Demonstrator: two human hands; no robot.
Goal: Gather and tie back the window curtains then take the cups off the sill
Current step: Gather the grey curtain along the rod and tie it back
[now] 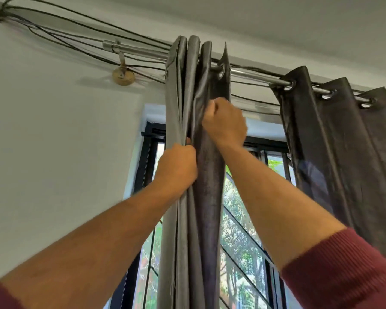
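Note:
The left grey curtain (183, 90) hangs bunched into tight folds on the metal rod (254, 75), left of the window's middle. My left hand (176, 167) grips the bunched folds from the left, fingers curled round the cloth. My right hand (224, 123) is higher up and grips the inner fold of the same curtain just below the rod. The right dark curtain (343, 141) hangs spread along the rod at the right. The sill and the cups are out of view.
Several black cables (76, 44) run along the wall above the rod, past a bracket (123, 73). The window (243, 219) with its black frame and diagonal bars shows between the curtains, with trees outside. A bare white wall lies to the left.

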